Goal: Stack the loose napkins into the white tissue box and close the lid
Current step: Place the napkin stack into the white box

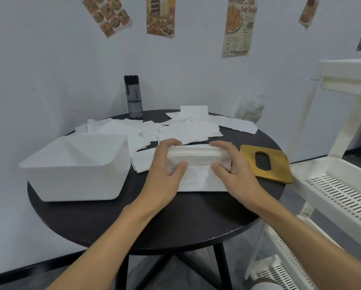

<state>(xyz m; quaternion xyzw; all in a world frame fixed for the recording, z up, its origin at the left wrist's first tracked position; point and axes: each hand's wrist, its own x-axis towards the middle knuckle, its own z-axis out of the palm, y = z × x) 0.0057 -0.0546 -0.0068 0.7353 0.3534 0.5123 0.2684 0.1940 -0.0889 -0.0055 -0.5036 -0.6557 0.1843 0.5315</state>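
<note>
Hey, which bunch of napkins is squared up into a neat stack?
The napkin stack gripped between the left hand and right hand, near the gold lid; the loose napkins behind lie scattered.

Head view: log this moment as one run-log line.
left hand, right hand: grip stack of white paper napkins | white plastic tissue box: open | flat gold lid: off

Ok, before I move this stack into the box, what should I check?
1. Grip of left hand and right hand on the napkin stack: ok.
2. White tissue box open on top: ok.
3. Room inside the white tissue box: cannot tell.
4. Lid off, lying right of the napkin stack, out of the path: ok.
5. All loose napkins gathered: not ok, many lie behind.
</note>
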